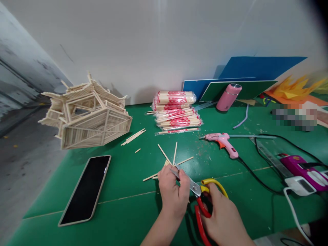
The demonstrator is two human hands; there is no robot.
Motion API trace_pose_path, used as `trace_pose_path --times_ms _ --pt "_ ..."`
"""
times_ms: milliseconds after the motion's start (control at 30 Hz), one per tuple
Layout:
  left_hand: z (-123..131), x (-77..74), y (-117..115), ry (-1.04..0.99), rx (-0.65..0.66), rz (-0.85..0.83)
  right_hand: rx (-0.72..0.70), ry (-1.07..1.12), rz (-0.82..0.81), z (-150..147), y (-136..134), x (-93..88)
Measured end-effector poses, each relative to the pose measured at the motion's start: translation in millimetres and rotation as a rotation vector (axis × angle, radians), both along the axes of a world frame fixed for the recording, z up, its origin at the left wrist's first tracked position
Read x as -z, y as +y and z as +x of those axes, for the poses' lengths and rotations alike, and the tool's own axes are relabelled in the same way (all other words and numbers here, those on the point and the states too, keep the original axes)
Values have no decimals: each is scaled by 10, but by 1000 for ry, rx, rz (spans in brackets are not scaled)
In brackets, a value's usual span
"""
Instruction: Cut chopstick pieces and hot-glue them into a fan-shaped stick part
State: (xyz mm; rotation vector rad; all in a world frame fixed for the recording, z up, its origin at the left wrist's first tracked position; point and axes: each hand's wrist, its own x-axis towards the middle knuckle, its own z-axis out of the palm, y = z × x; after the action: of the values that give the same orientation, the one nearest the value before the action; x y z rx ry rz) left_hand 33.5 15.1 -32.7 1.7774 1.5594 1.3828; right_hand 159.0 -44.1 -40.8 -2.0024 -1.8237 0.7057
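My left hand point(173, 186) is closed, pinching a thin wooden chopstick; the fingers hide much of it. In my right hand point(220, 213) are scissors point(195, 188) with one red and one yellow handle. The handles are spread, and the blades reach to the fingertips of my left hand, close to the stick. Just beyond the left hand several loose wooden sticks point(164, 153) fan out over the green table. Farther left lie a few more sticks point(133, 137) and one short cut piece point(137, 150).
A pavilion-like stick model point(97, 119) stands at the left, behind a phone point(85, 191). Plastic-wrapped chopsticks point(176, 114) lie by the wall. Rightward are a pink glue gun point(222, 141), its black cord, a pink bottle point(229, 98), a purple power strip point(303, 172) and blue-green boards point(256, 70).
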Motion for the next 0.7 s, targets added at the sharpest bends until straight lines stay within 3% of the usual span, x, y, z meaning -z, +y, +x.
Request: trace_pose_path --times_ms 400,700 --pt "-26 -21 11 50 -41 43 39 55 57 -56 13 81" --pt "-64 -127 -5 148 -60 70 3 128 104 -72 28 140"
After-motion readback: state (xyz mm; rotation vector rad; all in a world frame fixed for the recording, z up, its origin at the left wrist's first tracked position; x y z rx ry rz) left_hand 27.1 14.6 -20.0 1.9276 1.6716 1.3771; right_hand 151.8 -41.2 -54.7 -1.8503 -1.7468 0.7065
